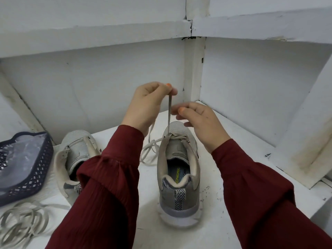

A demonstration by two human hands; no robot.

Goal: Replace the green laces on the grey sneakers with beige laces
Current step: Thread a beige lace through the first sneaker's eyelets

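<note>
White table (212, 221), bearing all. Loose pale laces (23, 220), heaped near-left of the grey sneaker (177, 177), apparently set aside. Navy basket (27, 164) and unlaced second sneaker (75, 155), left of it. Beige lace (169, 115), taut above its toe-end eyelets; left hand (149, 103) pinches the tip, likely drawing slack. Right hand (197, 121), loosely curled beside the strand, grip indeterminable.

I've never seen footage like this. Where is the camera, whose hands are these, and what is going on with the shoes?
No machine here: a person wears one camera on the head, looking down at their own hands. The left hand pinches a beige lace pulled up taut from a grey sneaker. The right hand hovers beside it; blur hides whether it touches. On the white surface lie a second, unlaced sneaker, a dark basket and a loose pile of laces.
</note>
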